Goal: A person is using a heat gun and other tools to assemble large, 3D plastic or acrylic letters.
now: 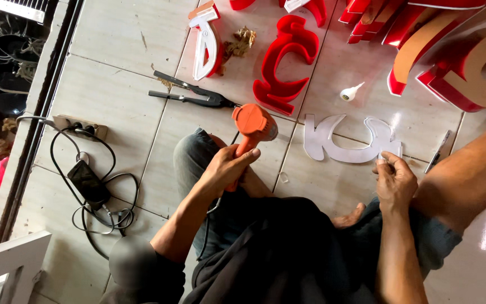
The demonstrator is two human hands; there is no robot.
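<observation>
My left hand (229,168) grips the handle of an orange heat gun (252,128), whose head points toward the floor tiles ahead of my knee. My right hand (395,179) pinches the near edge of a flat white cut-out letter shape (347,142) lying on the tile. Just beyond it stands a red channel letter (283,63) with raised sides. A small white glue bottle (350,93) lies to the right of that letter.
Black metal snips (189,93) lie on the tile at centre. Another white-faced red letter (205,40) lies further back, and several red and tan letters (451,50) pile at top right. A power strip (80,126) and black adapter with cables (88,183) sit left. A pen-like tool (438,151) lies right.
</observation>
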